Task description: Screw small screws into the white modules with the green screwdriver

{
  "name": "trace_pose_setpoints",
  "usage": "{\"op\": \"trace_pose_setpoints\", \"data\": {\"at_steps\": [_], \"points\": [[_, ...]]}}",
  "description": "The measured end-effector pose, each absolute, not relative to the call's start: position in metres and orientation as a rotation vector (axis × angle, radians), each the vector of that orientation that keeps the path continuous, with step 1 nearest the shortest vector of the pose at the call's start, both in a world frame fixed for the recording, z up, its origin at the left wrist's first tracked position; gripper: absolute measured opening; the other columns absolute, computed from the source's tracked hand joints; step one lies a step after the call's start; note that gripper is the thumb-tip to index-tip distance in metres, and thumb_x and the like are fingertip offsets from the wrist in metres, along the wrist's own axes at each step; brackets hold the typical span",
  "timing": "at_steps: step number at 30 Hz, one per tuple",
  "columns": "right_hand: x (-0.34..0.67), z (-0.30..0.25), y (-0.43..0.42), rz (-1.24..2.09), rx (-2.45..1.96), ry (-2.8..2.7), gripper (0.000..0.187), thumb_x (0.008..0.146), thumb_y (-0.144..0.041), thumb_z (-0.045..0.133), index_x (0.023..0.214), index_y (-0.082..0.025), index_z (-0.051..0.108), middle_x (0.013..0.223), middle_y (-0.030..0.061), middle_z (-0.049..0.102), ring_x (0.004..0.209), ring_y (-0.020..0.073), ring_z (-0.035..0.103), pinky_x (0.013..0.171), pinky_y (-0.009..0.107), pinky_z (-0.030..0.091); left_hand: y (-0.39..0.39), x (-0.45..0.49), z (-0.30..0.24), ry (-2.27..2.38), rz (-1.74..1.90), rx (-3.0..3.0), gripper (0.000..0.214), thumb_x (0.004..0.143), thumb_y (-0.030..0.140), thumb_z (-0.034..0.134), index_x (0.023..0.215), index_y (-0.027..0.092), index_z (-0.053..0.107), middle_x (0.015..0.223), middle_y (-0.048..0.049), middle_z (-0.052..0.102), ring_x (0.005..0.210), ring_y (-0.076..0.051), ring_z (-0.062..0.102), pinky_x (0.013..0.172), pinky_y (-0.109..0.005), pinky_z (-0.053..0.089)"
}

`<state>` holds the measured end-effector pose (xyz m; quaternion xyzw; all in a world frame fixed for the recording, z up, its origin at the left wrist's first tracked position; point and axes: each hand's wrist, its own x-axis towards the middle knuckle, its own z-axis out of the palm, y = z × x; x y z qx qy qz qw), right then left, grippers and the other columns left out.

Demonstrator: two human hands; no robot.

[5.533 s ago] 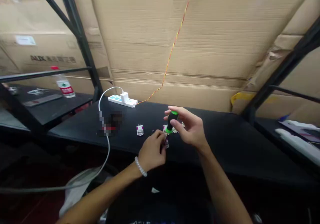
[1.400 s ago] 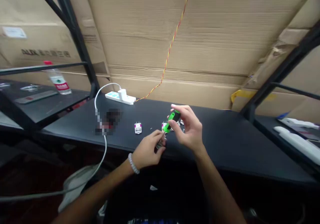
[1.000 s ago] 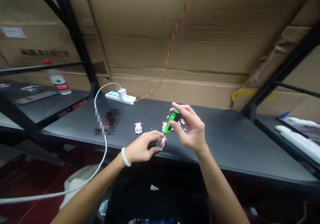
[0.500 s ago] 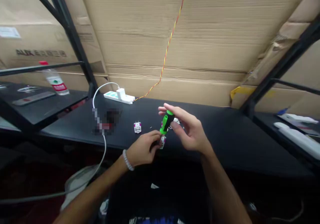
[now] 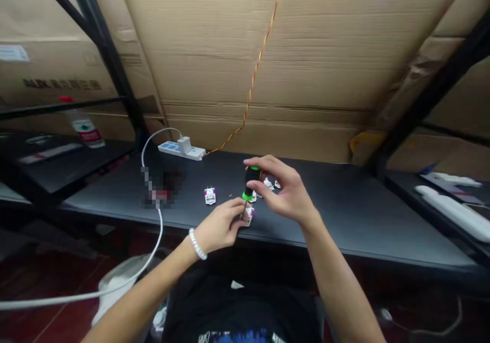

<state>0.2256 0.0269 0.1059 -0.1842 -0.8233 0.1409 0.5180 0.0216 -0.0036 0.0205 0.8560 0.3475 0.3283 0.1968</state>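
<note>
I look down at a black surface (image 5: 344, 215) with both my bare hands near its front edge, a little right of the middle of the view. My right hand (image 5: 284, 188) grips a screwdriver (image 5: 251, 180) by its black handle, which has green at the top and at the collar; thumb and fingers close around it. The screwdriver stands nearly upright, leaning slightly, its thin shaft pointing down to my left hand. My left hand (image 5: 219, 226), with a pale beaded bracelet (image 5: 197, 244) on the wrist, pinches a small white-and-purple part (image 5: 249, 216) between thumb and fingers. That part sits at the front of the surface, directly below the handle; my fingers hide the shaft's tip, so I cannot tell whether it touches the part.

Just behind the handle lie more small white pieces (image 5: 268, 184), partly covered by my right hand. A separate white-and-purple unit (image 5: 210, 196) with two prongs lies to the left, apart from my hands. Farther back on the left is a white power strip (image 5: 172, 148) with a white plug (image 5: 184, 145) in it; a white cable (image 5: 160, 223) runs from the plug over the front edge. A twisted red-and-yellow wire (image 5: 254, 75) rises from the strip before a cardboard wall (image 5: 199, 57).
</note>
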Motion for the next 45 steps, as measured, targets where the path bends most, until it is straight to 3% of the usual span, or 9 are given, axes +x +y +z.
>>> {"op": "trace_pose_setpoints", "data": {"at_steps": [8,16,21,25,28,33,36,41,45], "points": [[0.224,0.105,0.027,0.319,-0.445,-1.974,0.032,0.097,-0.027,0.075,0.129,-0.027,0.072,0.104,0.0043,0.071,0.079,0.0153,0.062,0.073,0.03,0.057,-0.003,0.021,0.021,0.951,0.909,2.416,0.02,0.092,0.004,0.054,0.089,0.021,0.064,0.11,-0.0085,0.07,0.109,-0.023,0.068,0.105,-0.037,0.056],[0.241,0.102,0.014,0.437,-0.449,-1.643,0.038,0.103,-0.031,0.06,0.141,-0.03,0.063,0.115,0.0082,0.066,0.104,0.0243,0.07,0.091,0.042,0.061,-0.004,0.022,0.018,1.099,0.937,2.388,0.011,0.096,0.012,0.061,0.091,0.021,0.067,0.123,-0.0098,0.07,0.112,-0.025,0.07,0.105,-0.04,0.057],[0.258,0.113,-0.03,0.55,-0.45,-1.547,0.024,0.104,-0.038,0.053,0.124,-0.03,0.064,0.092,0.0029,0.058,0.068,0.0171,0.059,0.053,0.029,0.047,-0.004,0.024,0.054,1.057,1.303,2.092,0.004,0.095,0.021,0.066,0.092,0.02,0.069,0.115,-0.0095,0.073,0.11,-0.025,0.069,0.095,-0.036,0.057],[0.231,0.105,-0.056,0.272,-0.681,-2.087,0.027,0.099,-0.048,0.07,0.095,-0.022,0.065,0.079,0.0002,0.064,0.062,0.0143,0.056,0.056,0.028,0.043,0.003,0.046,0.096,0.726,1.824,1.461,0.023,0.098,0.041,0.066,0.093,0.019,0.066,0.094,-0.005,0.067,0.089,-0.018,0.066,0.072,-0.024,0.053],[0.202,0.09,-0.054,-0.004,-0.778,-2.236,0.027,0.101,-0.047,0.07,0.095,-0.02,0.064,0.083,0.0007,0.069,0.065,0.0145,0.062,0.055,0.028,0.038,0.01,0.063,0.115,0.511,1.896,1.119,0.023,0.091,0.039,0.075,0.093,0.019,0.063,0.09,-0.0018,0.063,0.082,-0.014,0.063,0.066,-0.02,0.05],[0.174,0.057,-0.057,-0.269,-0.681,-2.537,0.009,0.097,-0.013,0.061,0.103,-0.02,0.063,0.09,0.0015,0.074,0.068,0.0173,0.068,0.047,0.033,0.028,0.018,0.067,0.13,0.385,1.972,0.884,0.014,0.09,0.025,0.073,0.091,0.021,0.06,0.089,0.0002,0.06,0.076,-0.011,0.06,0.065,-0.018,0.049],[0.157,0.032,-0.074,-0.199,-0.426,-2.776,0.025,0.094,-0.02,0.067,0.118,-0.02,0.059,0.098,-0.0007,0.076,0.067,0.0174,0.07,0.041,0.035,0.026,0.019,0.058,0.143,0.237,1.947,0.799,0.011,0.093,0.021,0.067,0.091,0.021,0.057,0.081,0.0013,0.055,0.071,-0.012,0.057,0.062,-0.02,0.047],[0.158,0.03,-0.086,-0.215,-0.547,-2.701,0.008,0.103,-0.02,0.057,0.109,-0.018,0.06,0.083,0.0001,0.072,0.058,0.0158,0.064,0.041,0.035,0.024,0.02,0.034,0.155,0.329,2.033,1.123,0.018,0.099,0.034,0.063,0.087,0.022,0.058,0.07,0.0033,0.048,0.062,-0.013,0.053,0.059,-0.023,0.046],[0.199,0.07,-0.087,-0.039,-0.589,-2.362,0.02,0.101,-0.015,0.05,0.118,-0.02,0.061,0.075,-0.0011,0.064,0.057,0.0151,0.06,0.046,0.032,0.034,0.024,0.005,0.134,0.738,2.076,1.873,0.016,0.098,0.035,0.067,0.091,0.02,0.068,0.077,0.0002,0.063,0.068,-0.014,0.059,0.066,-0.025,0.049]]}}
